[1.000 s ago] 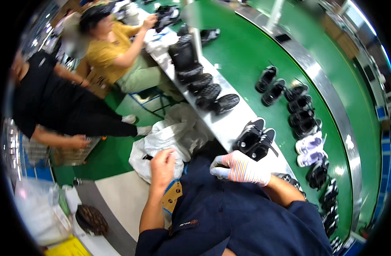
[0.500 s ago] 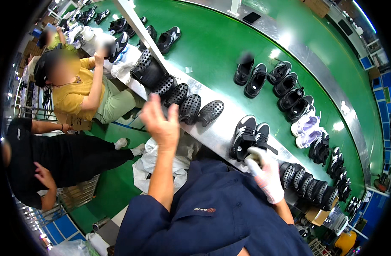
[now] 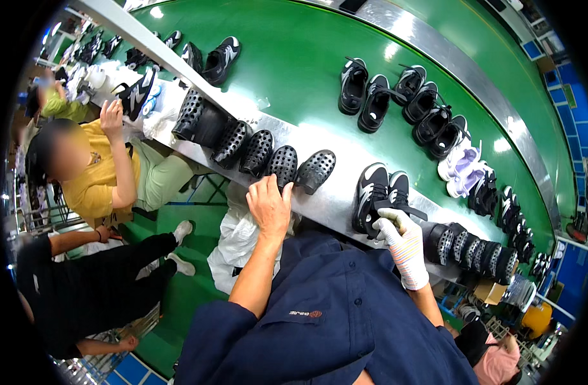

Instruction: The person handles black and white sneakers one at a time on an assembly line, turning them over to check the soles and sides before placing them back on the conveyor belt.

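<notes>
My bare left hand (image 3: 269,204) is at the near end of a black perforated shoe form (image 3: 283,165), its thumb and fingers bent around that end. Another such form (image 3: 317,169) lies just to the right, and several more stand in a row to the left on the metal ledge. My right hand (image 3: 403,242), in a white striped knit glove, has curled fingers at the heel end of a pair of black-and-grey sneakers. It seems to grip the right sneaker (image 3: 398,187); the left sneaker (image 3: 371,192) sits beside it. The glove hides part of the heels.
Beyond the metal ledge (image 3: 336,212), a green belt (image 3: 294,83) carries black sneakers and a white-and-lilac pair (image 3: 462,168). More perforated forms (image 3: 470,251) line the ledge at right. A slanted metal post (image 3: 159,58) crosses at left. A seated person (image 3: 95,170) and a standing person (image 3: 108,282) are left.
My left hand has come down from the air onto the perforated form. The gloved right hand stays by the sneakers. My view has shifted, and the seated person's raised hand has left the sneaker.
</notes>
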Motion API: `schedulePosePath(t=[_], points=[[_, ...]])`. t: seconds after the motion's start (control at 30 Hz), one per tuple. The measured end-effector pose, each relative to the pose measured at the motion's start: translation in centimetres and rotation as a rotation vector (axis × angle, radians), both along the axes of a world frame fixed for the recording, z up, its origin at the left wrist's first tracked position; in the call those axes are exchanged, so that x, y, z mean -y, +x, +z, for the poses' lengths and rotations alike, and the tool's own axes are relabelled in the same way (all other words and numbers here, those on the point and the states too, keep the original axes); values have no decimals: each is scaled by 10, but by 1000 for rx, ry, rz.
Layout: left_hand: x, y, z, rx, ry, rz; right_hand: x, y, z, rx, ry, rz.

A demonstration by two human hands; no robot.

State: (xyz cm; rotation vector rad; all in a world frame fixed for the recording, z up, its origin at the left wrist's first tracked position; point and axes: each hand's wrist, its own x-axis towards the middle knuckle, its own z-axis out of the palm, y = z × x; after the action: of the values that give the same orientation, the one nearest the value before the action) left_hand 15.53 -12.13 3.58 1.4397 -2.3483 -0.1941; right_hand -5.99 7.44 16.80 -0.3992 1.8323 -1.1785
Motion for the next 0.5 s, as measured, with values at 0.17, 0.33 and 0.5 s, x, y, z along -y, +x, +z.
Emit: schedulePosePath(t=[0.17,0.33,0.5], points=[[8,-10,57,-239,-95,-64,5,11,-12,-98,12,-37],[-27,-46,114,-367,14,-665,48,39,-20,4,-259,46],[-32,-85,103,-673,674,-565,4,14,-10,659,-165,-91]])
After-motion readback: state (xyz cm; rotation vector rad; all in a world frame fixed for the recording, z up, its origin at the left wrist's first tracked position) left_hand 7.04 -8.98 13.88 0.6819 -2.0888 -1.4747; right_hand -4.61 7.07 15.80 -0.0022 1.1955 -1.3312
